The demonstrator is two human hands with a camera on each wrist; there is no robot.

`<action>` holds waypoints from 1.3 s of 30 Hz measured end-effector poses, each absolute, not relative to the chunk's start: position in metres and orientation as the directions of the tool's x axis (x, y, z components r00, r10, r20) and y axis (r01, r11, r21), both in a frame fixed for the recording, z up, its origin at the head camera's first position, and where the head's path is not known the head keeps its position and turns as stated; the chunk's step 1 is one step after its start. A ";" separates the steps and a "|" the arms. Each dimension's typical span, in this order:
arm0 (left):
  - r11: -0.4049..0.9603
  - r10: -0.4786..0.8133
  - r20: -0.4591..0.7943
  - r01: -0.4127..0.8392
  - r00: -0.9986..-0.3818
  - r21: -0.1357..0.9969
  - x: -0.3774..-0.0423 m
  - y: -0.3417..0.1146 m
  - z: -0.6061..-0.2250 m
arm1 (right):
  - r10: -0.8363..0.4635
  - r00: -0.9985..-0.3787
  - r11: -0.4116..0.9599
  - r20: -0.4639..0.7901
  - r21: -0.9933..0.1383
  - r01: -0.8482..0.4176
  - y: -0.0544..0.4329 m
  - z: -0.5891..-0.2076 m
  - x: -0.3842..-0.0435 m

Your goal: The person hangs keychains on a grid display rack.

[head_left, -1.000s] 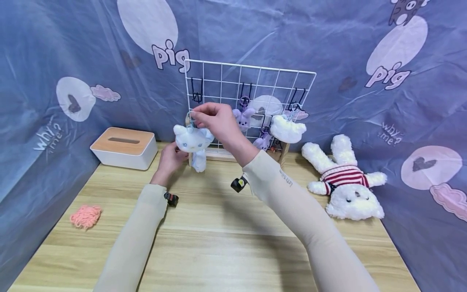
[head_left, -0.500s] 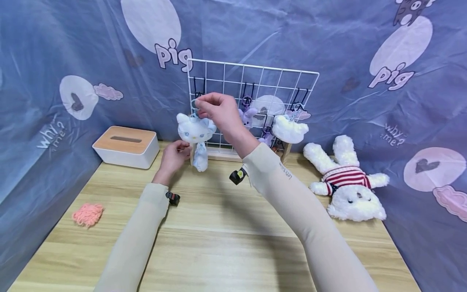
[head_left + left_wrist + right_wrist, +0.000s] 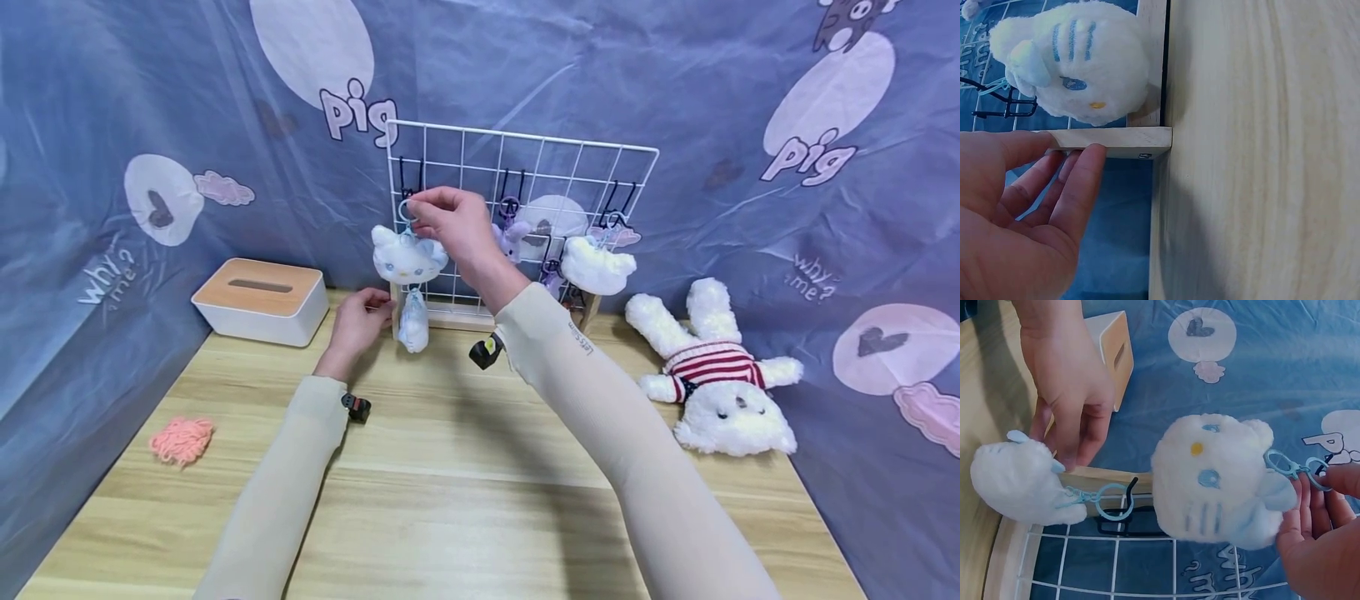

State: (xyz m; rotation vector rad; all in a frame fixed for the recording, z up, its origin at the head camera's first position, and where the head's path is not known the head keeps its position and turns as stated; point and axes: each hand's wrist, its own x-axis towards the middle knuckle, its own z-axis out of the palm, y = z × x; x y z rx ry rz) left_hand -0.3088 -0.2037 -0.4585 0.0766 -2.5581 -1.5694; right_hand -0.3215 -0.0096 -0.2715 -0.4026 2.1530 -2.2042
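My right hand [image 3: 461, 233] pinches the light blue ring of a white cat plush keychain [image 3: 411, 257] in front of the left side of the white wire rack [image 3: 517, 137]. In the right wrist view the cat's head, with blue eyes and a yellow nose, hangs from that ring. A second white plush keychain [image 3: 1013, 481] hangs lower, its blue ring over a black hook [image 3: 1132, 487]. My left hand [image 3: 1022, 212] holds the rack's wooden side post [image 3: 1110, 139] between thumb and fingers. The upper left hook is partly hidden behind my right hand.
Purple rabbit keychains [image 3: 510, 240] and another white plush [image 3: 597, 267] hang further right on the rack. A tissue box [image 3: 260, 302] stands to its left, pink yarn [image 3: 182, 440] lies at the front left, and a white teddy bear [image 3: 720, 375] lies at right.
My right hand has risen with the cat keychain, up toward the upper left hook. The lower plush now shows apart beneath it. My left hand stays at the post.
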 end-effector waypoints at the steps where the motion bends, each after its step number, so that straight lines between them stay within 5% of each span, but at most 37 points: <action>1: 0.453 -0.114 0.087 0.026 -0.990 0.891 -0.309 -0.204 -0.459 | -0.201 -0.966 -0.036 0.161 -0.987 -0.157 -0.010 -0.272 -0.322; 39: 0.422 -0.121 0.084 0.025 -0.989 0.906 -0.310 -0.204 -0.459 | -0.143 -0.968 0.009 0.204 -0.978 -0.208 -0.023 -0.271 -0.344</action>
